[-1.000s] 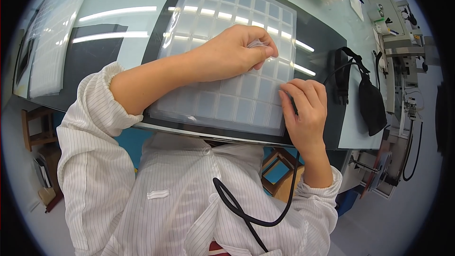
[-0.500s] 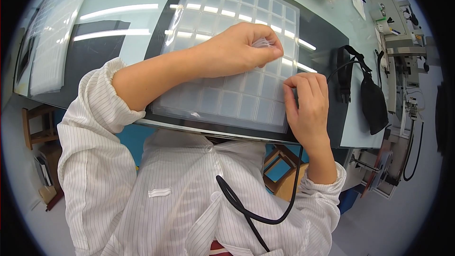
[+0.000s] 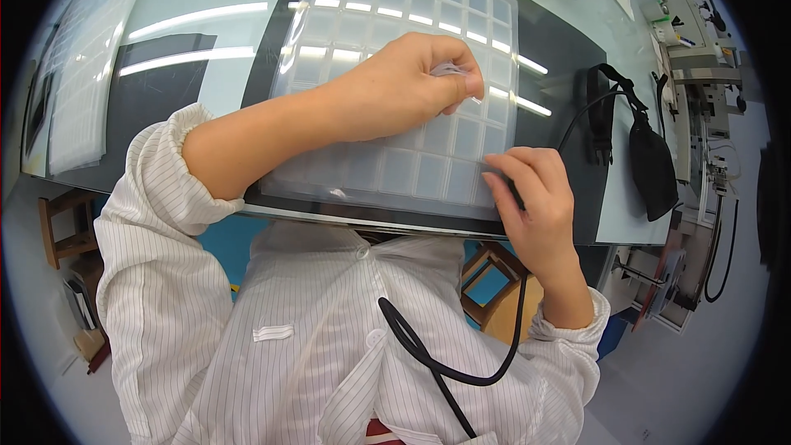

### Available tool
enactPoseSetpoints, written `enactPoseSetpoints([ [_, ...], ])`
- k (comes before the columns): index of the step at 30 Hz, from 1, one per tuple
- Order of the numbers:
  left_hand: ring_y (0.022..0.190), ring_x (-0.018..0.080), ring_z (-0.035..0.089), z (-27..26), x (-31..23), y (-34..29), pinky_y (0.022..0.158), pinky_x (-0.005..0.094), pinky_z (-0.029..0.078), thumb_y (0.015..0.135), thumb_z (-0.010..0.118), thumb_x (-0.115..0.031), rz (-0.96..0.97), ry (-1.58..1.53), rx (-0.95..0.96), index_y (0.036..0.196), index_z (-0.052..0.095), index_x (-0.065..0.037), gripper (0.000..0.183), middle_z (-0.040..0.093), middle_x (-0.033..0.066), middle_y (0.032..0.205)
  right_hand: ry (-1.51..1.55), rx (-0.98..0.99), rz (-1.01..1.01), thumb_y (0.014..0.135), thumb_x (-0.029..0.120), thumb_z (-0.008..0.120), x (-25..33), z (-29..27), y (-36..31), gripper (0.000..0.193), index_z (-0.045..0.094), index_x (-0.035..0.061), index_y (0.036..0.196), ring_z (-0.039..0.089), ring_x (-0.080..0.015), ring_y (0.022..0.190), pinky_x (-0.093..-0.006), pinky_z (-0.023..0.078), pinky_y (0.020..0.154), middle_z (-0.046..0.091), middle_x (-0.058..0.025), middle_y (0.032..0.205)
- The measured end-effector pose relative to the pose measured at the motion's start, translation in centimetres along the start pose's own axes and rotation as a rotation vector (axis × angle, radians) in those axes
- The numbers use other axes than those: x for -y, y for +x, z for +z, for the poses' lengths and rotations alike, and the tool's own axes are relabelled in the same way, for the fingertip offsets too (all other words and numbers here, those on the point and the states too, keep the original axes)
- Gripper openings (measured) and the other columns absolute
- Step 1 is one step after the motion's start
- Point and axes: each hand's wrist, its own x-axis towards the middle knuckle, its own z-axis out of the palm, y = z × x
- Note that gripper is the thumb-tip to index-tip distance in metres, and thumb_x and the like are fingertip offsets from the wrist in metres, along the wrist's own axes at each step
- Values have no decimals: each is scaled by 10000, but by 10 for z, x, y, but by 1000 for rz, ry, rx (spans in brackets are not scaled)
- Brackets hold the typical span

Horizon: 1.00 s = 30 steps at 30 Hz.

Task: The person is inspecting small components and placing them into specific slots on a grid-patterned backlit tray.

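Note:
A translucent plastic sheet [image 3: 432, 177] with a grid of rectangular pockets lies on a dark mat [image 3: 560, 41]. My left hand [image 3: 412, 78] reaches across its middle, closed around a few small clear plastic pieces [image 3: 447, 70] that show between thumb and fingers. I cannot make out how many there are. At the sheet's near right edge is my right hand [image 3: 540, 206], its fingers bent and the thumb apart from the index finger. Nothing shows between them. Whether those fingertips touch the sheet is unclear.
A stack of similar gridded clear sheets [image 3: 86, 91] lies at the left of the glassy table. Right of the mat are a black strap [image 3: 600, 115] and a black pouch [image 3: 651, 169] with a cable. Another black cable [image 3: 449, 375] loops across my front.
My right hand has shifted nearer to me along the sheet's right edge, its thumb and index finger coming closer together. The left hand stays over the sheet, still holding the clear pieces.

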Motion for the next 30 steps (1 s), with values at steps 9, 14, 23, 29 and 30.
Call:
enactPoseSetpoints([
  [9,636,42,417,2,1,2,577,215,346,1015,589,-246,-55,-66,-8,1073,658,-49,217,497,-37,706,6,-29,-27,721,-75,766,-2,3,-7,227,690,-15,927,602,-280,835,-356,501,729,644,-104,909],
  [14,638,38,427,3,0,3,580,211,354,1020,584,-249,-41,-30,-7,1068,662,-49,220,500,-39,708,-74,-45,-67,720,-72,773,-3,5,-12,237,690,-5,932,598,-277,851,-356,496,735,648,-99,920],
  [23,692,54,467,0,5,4,621,222,388,1001,621,-267,19,7,37,1077,661,-62,222,547,-13,822,-141,-19,-105,721,-80,763,-1,3,-9,245,660,-1,929,585,-275,856,-346,485,756,630,-102,943],
  [29,737,83,503,5,-17,-11,638,245,410,821,833,-363,67,43,313,1082,647,-59,441,589,-6,892,326,-16,83,841,-31,701,9,-24,13,110,636,-1,925,549,-155,843,-261,415,710,618,-75,948],
  [30,759,88,522,8,-14,-11,650,250,424,774,870,-385,42,29,325,1082,648,-60,500,611,-1,913,326,-16,82,841,-31,701,11,-23,17,110,636,-1,925,549,-155,843,-261,415,710,618,-75,948],
])
